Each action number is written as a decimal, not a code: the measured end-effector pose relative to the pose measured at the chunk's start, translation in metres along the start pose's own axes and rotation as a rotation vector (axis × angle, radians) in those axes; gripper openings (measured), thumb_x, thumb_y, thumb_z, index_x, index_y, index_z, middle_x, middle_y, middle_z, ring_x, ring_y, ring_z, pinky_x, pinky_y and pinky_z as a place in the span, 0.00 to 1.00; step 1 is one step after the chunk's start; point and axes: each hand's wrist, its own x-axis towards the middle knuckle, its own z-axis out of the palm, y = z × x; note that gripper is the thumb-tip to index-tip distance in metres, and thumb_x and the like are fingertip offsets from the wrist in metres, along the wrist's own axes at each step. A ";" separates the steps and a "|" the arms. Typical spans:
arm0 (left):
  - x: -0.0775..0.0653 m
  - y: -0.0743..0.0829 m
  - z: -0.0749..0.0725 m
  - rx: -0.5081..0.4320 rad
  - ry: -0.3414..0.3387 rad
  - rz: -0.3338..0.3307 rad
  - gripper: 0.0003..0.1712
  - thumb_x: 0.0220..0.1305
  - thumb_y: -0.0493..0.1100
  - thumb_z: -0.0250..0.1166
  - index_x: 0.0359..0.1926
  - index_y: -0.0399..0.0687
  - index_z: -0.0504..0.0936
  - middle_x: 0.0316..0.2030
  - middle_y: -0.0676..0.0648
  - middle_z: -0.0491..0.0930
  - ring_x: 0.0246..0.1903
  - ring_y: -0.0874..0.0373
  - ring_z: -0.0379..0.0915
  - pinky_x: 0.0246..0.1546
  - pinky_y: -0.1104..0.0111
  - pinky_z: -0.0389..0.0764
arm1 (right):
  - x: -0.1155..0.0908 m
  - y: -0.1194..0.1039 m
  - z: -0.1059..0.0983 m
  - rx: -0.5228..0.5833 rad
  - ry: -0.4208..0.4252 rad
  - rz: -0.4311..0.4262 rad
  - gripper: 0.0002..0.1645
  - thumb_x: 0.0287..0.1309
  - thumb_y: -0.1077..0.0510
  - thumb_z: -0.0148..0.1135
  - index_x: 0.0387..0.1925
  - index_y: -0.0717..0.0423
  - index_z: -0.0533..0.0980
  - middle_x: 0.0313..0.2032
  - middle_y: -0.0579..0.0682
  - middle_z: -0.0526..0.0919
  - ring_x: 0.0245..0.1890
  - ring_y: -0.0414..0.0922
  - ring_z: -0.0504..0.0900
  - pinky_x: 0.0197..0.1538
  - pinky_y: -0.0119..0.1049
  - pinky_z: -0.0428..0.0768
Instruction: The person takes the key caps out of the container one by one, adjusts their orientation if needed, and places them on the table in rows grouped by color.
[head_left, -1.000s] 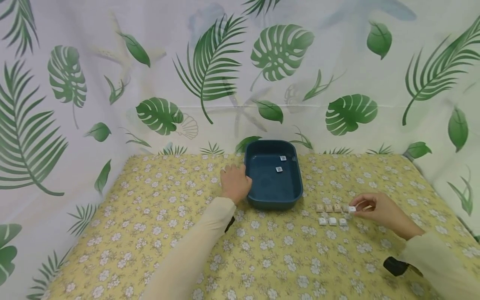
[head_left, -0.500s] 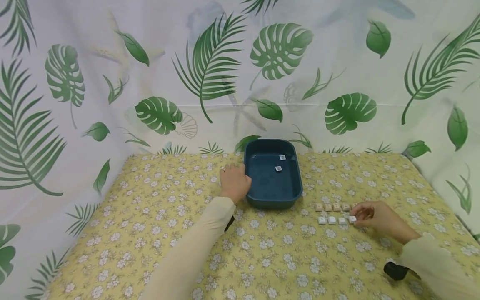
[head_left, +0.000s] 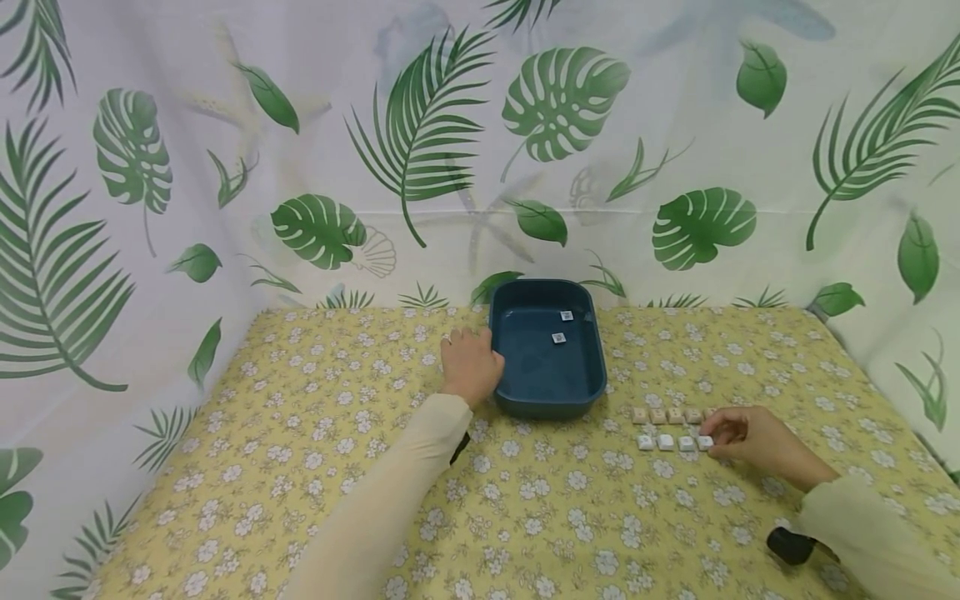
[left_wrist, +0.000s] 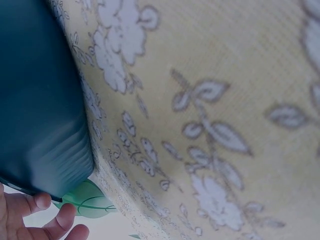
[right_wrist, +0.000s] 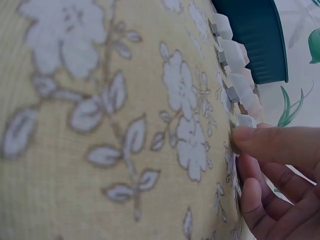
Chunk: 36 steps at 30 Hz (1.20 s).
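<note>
My left hand [head_left: 471, 365] grips the left rim of a dark blue plastic basin [head_left: 547, 411], thumb at the rim; in the left wrist view its fingers [left_wrist: 65, 220] curl beside the basin's wall. My right hand [head_left: 757, 443] is low over the cloth at the right end of two rows of small keycaps. Its thumb and fingers pinch the last white keycap [head_left: 705, 443] of the near row. In the right wrist view the thumb [right_wrist: 250, 137] partly covers this keycap [right_wrist: 245, 120]. Behind, a row of beige keycaps [head_left: 657, 416] runs parallel, its right end hidden by the fingers.
Two small white pieces with dark markings [head_left: 558, 338] lie inside the basin. A yellow flowered cloth [head_left: 525, 517] covers the table. Behind it and at the left hangs a white curtain [head_left: 465, 150] with green leaf prints.
My right hand has brought a white keycap down from beside the beige row to the near row's right end, uncovering another beige keycap. The left hand has stayed on the basin.
</note>
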 end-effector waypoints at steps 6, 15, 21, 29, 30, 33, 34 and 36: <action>0.000 0.000 -0.001 0.006 -0.006 -0.007 0.20 0.67 0.47 0.47 0.55 0.47 0.73 0.49 0.40 0.75 0.51 0.45 0.69 0.54 0.53 0.69 | -0.001 -0.002 0.000 -0.001 0.005 -0.007 0.16 0.50 0.64 0.66 0.42 0.66 0.76 0.33 0.55 0.80 0.27 0.39 0.77 0.31 0.35 0.78; 0.001 0.000 -0.001 0.006 0.004 -0.009 0.20 0.67 0.48 0.48 0.55 0.47 0.73 0.49 0.40 0.76 0.51 0.45 0.70 0.53 0.53 0.70 | -0.001 -0.002 -0.005 -0.005 -0.012 -0.039 0.19 0.50 0.61 0.68 0.44 0.65 0.76 0.33 0.55 0.80 0.28 0.39 0.78 0.31 0.35 0.78; 0.000 -0.001 -0.001 -0.003 0.011 -0.007 0.19 0.67 0.47 0.48 0.55 0.47 0.73 0.48 0.40 0.76 0.51 0.44 0.70 0.53 0.52 0.70 | -0.002 -0.016 -0.024 -0.094 -0.046 -0.142 0.20 0.52 0.57 0.66 0.46 0.61 0.76 0.41 0.58 0.80 0.30 0.36 0.79 0.33 0.34 0.78; 0.000 -0.002 -0.001 -0.003 0.006 -0.012 0.20 0.67 0.48 0.48 0.55 0.47 0.73 0.48 0.40 0.76 0.50 0.45 0.70 0.53 0.53 0.70 | 0.011 -0.075 -0.061 -0.202 -0.042 -0.203 0.20 0.54 0.55 0.65 0.48 0.58 0.76 0.45 0.56 0.80 0.35 0.32 0.80 0.37 0.31 0.79; 0.001 -0.002 -0.001 -0.003 0.005 -0.011 0.20 0.67 0.48 0.48 0.55 0.47 0.73 0.48 0.40 0.76 0.50 0.45 0.70 0.53 0.53 0.70 | 0.014 -0.083 -0.064 -0.205 -0.035 -0.214 0.19 0.54 0.56 0.65 0.47 0.57 0.76 0.44 0.55 0.80 0.35 0.32 0.80 0.38 0.31 0.79; 0.002 -0.002 0.002 -0.003 0.003 -0.006 0.19 0.67 0.48 0.47 0.55 0.47 0.73 0.48 0.40 0.76 0.49 0.45 0.70 0.52 0.52 0.70 | 0.026 -0.105 -0.070 -0.220 -0.018 -0.255 0.17 0.54 0.57 0.65 0.47 0.57 0.77 0.45 0.55 0.81 0.36 0.31 0.81 0.38 0.30 0.80; 0.002 -0.002 0.003 -0.005 0.004 -0.003 0.19 0.67 0.48 0.47 0.54 0.47 0.73 0.47 0.40 0.76 0.49 0.45 0.70 0.52 0.52 0.70 | 0.031 -0.111 -0.072 -0.223 -0.014 -0.262 0.17 0.55 0.56 0.65 0.46 0.56 0.77 0.45 0.55 0.81 0.37 0.31 0.81 0.39 0.30 0.80; 0.002 -0.002 0.005 -0.012 0.006 0.002 0.19 0.67 0.47 0.47 0.54 0.46 0.73 0.47 0.39 0.75 0.48 0.44 0.70 0.51 0.52 0.70 | 0.041 -0.125 -0.073 -0.222 -0.012 -0.275 0.17 0.56 0.55 0.64 0.47 0.56 0.77 0.46 0.55 0.82 0.38 0.32 0.81 0.41 0.32 0.81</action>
